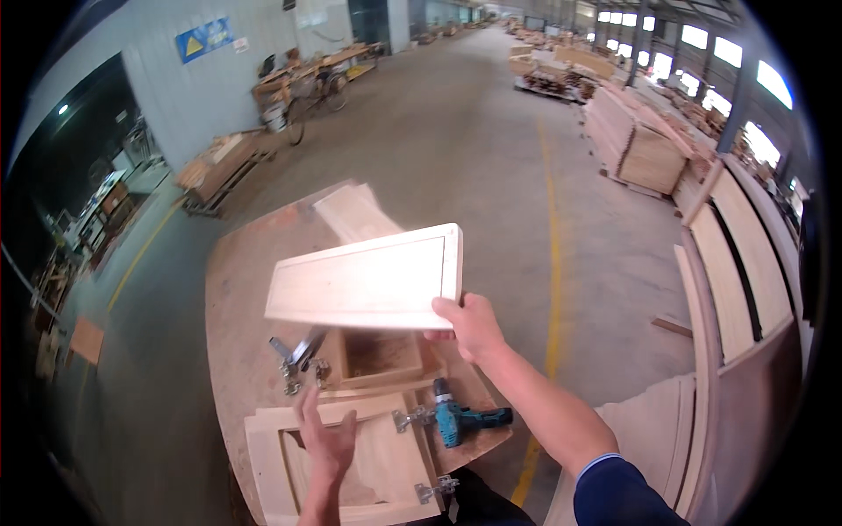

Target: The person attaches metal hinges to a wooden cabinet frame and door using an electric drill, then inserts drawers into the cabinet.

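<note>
My right hand (472, 326) grips the right end of a pale wooden drawer front (368, 279), a long panel with a grooved border, held up above the workbench. Fingers apart and holding nothing, my left hand (326, 438) hovers over a wooden cabinet door (386, 456) that carries metal hinges (425, 419) along its right side. Just beyond the door sits an open wooden drawer box (379, 355), partly hidden under the raised panel. A teal cordless drill (452, 421) lies at the right of the door, its black battery end pointing right.
Metal drawer slides (303, 346) and loose hinges (294, 375) lie left of the box on the workbench (241, 289). More pale boards (355, 210) rest at its far end. Stacked panels (636, 145) and a rack of boards (745, 254) stand to the right; a bicycle (320, 96) is far left.
</note>
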{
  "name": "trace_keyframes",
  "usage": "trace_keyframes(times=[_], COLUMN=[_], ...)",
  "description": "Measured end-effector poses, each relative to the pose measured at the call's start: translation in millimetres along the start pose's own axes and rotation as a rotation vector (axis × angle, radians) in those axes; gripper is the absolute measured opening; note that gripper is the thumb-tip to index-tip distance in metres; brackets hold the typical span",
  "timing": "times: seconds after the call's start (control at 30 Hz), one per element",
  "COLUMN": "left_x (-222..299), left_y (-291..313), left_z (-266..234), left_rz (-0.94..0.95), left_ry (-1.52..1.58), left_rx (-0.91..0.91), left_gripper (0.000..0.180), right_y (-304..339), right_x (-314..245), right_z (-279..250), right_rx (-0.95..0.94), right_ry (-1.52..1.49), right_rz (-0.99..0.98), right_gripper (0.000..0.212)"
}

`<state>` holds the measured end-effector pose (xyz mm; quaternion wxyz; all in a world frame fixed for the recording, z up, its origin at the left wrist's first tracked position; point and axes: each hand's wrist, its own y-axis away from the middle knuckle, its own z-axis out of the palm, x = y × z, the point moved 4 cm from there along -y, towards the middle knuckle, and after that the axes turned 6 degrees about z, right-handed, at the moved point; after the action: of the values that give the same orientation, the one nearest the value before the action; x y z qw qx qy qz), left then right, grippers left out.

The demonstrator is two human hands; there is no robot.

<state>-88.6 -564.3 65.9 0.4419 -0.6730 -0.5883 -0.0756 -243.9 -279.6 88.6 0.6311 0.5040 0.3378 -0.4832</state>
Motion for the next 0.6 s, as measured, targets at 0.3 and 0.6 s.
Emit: trace_keyframes(times=[0.3,0.6], left_x=[136,306], left_y=[-84,-14], left_z=[32,146], left_rz=[0.586,0.058], left_ry=[-0.18,1.183], left_rx=[-0.435,-0.914], left_gripper=[0.131,0.072], right_y=[220,414], right_x=[-148,-250], right_z=[-126,-221], right_rx=[0.13,0.452], right_ry=[0.217,0.617], right_rz=[-0.301,-0.28], right_gripper=[0.037,0.034])
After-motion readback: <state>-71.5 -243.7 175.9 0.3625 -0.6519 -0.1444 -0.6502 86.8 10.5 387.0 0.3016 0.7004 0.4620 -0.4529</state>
